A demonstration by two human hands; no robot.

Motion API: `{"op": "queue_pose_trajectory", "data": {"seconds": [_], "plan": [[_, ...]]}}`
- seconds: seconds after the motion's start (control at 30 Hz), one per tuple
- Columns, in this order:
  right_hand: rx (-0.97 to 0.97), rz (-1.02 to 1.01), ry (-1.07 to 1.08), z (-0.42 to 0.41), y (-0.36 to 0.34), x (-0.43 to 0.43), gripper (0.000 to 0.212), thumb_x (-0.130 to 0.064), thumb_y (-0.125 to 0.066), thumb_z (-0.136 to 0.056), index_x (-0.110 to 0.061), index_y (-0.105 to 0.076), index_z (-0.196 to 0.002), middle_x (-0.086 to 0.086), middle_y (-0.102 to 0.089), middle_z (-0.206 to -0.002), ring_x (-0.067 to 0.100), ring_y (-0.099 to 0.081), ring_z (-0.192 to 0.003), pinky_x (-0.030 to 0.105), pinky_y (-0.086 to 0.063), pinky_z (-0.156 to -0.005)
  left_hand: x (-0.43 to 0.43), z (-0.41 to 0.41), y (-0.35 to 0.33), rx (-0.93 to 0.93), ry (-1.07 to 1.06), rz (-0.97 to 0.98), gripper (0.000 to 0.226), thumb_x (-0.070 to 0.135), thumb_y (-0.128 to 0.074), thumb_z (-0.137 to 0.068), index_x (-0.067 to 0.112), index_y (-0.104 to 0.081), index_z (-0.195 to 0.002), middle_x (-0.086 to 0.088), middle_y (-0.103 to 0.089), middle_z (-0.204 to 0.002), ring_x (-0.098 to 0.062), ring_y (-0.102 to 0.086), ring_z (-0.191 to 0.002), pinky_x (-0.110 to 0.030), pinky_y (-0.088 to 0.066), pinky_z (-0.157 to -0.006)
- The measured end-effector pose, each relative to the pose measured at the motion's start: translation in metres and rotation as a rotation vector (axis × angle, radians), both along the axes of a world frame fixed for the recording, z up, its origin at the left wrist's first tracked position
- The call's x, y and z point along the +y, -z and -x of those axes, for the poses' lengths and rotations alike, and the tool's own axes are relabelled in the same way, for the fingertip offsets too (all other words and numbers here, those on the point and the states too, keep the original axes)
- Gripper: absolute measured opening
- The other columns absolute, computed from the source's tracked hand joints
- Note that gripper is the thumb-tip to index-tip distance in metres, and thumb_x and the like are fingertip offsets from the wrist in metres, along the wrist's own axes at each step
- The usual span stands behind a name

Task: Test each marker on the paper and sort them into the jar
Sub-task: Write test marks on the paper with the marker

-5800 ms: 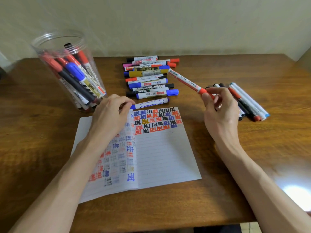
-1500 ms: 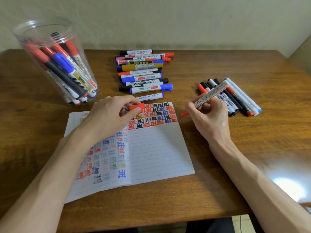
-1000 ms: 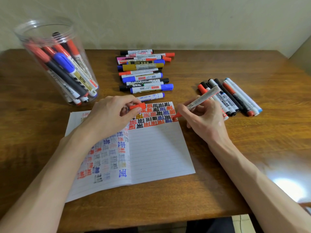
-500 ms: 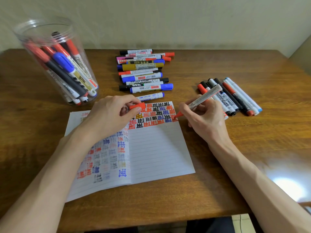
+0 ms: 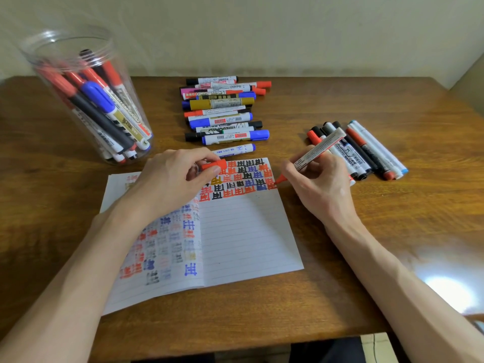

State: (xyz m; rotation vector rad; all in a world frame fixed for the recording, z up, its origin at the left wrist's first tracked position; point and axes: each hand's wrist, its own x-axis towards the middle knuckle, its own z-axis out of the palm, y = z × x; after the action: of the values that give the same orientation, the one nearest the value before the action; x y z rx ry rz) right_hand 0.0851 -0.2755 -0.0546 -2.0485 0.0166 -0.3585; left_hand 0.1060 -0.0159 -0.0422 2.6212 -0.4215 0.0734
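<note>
The paper point(image 5: 246, 239) is lying lower centre on the desk point(image 5: 392, 226), its top rows filling with test marks. At centre the left hand point(image 5: 170, 179) is pinching the red cap point(image 5: 213, 165). The right hand point(image 5: 317, 184) is keeping a curled grip on the red marker point(image 5: 318, 150), tip touching the paper's right edge. Farther back, a row of markers point(image 5: 222, 111) is waiting upper centre and another bunch point(image 5: 366, 150) is lying at right. The jar point(image 5: 86, 100), upper left, is already holding several. Roughly midway, I'd judge.

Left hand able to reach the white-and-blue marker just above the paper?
Probably yes: the white-and-blue marker lies just beyond the left hand, nothing between, though that hand pinches the orange cap.
</note>
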Motion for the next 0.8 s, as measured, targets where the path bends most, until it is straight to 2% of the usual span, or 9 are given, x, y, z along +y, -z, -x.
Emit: {"op": "queue_pose_trajectory", "data": {"seconds": [0.13,0.23,0.3,0.33,0.4,0.47,0.57,0.67,0.8], "plan": [[0.001,0.067,-0.023,0.001,0.0,-0.001,0.015,-0.019,-0.075,-0.091,-0.019,-0.069,-0.076,-0.005,-0.072,-0.071,0.011,-0.071,-0.068,0.023,-0.057,-0.059,-0.002,0.002,-0.001,-0.027,0.017,0.061,0.037,0.05,-0.059,-0.095,0.037,-0.065,-0.129,0.014,-0.068,-0.108,-0.007,-0.066,-0.093,-0.025,-0.054,-0.071],[0.032,-0.033,0.012,0.0,-0.001,-0.002,0.017,-0.016,-0.073,-0.09,-0.019,-0.07,-0.074,0.0,-0.073,-0.068,0.012,-0.07,-0.065,0.024,-0.053,-0.057,-0.003,0.004,-0.003,-0.052,0.04,0.15,0.045,0.052,-0.063,-0.086,0.035,-0.066,-0.127,0.011,-0.071,-0.111,-0.007,-0.068,-0.09,-0.028,-0.058,-0.073],[0.052,-0.152,0.027,0.0,-0.002,-0.002,0.012,-0.019,-0.074,-0.093,-0.017,-0.071,-0.081,0.002,-0.074,-0.07,0.012,-0.066,-0.06,0.024,-0.051,-0.059,-0.005,0.006,-0.005,-0.043,0.063,0.198,0.046,0.053,-0.067,-0.082,0.033,-0.067,-0.124,0.013,-0.073,-0.111,-0.007,-0.07,-0.093,-0.032,-0.061,-0.076],[0.061,-0.215,0.017,0.0,-0.004,-0.002,0.01,-0.021,-0.075,-0.094,-0.014,-0.072,-0.087,0.001,-0.073,-0.069,0.01,-0.064,-0.059,0.024,-0.051,-0.059,-0.006,0.007,-0.006,-0.034,0.078,0.22,0.043,0.052,-0.069,-0.082,0.032,-0.069,-0.12,0.016,-0.073,-0.109,-0.005,-0.069,-0.095,-0.031,-0.06,-0.077],[0.07,-0.307,-0.038,0.001,-0.004,-0.002,0.015,-0.025,-0.076,-0.096,-0.011,-0.072,-0.096,-0.001,-0.072,-0.07,0.011,-0.064,-0.06,0.024,-0.051,-0.059,-0.01,0.01,-0.007,-0.011,0.102,0.255,0.032,0.049,-0.07,-0.082,0.033,-0.071,-0.11,0.022,-0.071,-0.103,0.006,-0.066,-0.089,-0.019,-0.055,-0.071],[0.076,-0.347,-0.12,0.002,-0.005,-0.001,0.019,-0.028,-0.078,-0.096,-0.01,-0.071,-0.097,0.005,-0.073,-0.072,0.018,-0.065,-0.063,0.028,-0.052,-0.06,-0.013,0.012,-0.008,0.012,0.109,0.271,0.026,0.047,-0.07,-0.083,0.038,-0.069,-0.108,0.025,-0.069,-0.099,0.012,-0.063,-0.089,-0.011,-0.046,-0.066],[0.103,-0.429,-0.267,0.003,-0.006,0.001,0.022,-0.027,-0.079,-0.094,-0.008,-0.069,-0.1,0.014,-0.072,-0.077,0.026,-0.064,-0.07,0.032,-0.052,-0.061,-0.014,0.013,-0.01,0.019,0.123,0.286,0.029,0.049,-0.067,-0.083,0.039,-0.068,-0.11,0.024,-0.068,-0.1,0.014,-0.063,-0.091,-0.01,-0.049,-0.063],[0.115,-0.456,-0.363,0.004,-0.006,0.003,0.023,-0.022,-0.079,-0.093,-0.005,-0.068,-0.104,0.011,-0.073,-0.079,0.02,-0.068,-0.07,0.031,-0.051,-0.06,-0.013,0.013,-0.009,0.026,0.126,0.286,0.031,0.044,-0.068,-0.087,0.031,-0.069,-0.115,0.016,-0.069,-0.103,0.02,-0.06,-0.079,-0.008,-0.049,-0.059],[0.113,-0.459,-0.379,0.004,-0.006,0.002,0.025,-0.022,-0.08,-0.091,-0.005,-0.067,-0.104,0.005,-0.076,-0.081,0.015,-0.068,-0.067,0.029,-0.051,-0.059,-0.011,0.013,-0.008,0.031,0.128,0.284,0.035,0.057,-0.063,-0.083,0.039,-0.067,-0.113,0.027,-0.066,-0.103,0.011,-0.064,-0.102,-0.022,-0.059,-0.075]]}}
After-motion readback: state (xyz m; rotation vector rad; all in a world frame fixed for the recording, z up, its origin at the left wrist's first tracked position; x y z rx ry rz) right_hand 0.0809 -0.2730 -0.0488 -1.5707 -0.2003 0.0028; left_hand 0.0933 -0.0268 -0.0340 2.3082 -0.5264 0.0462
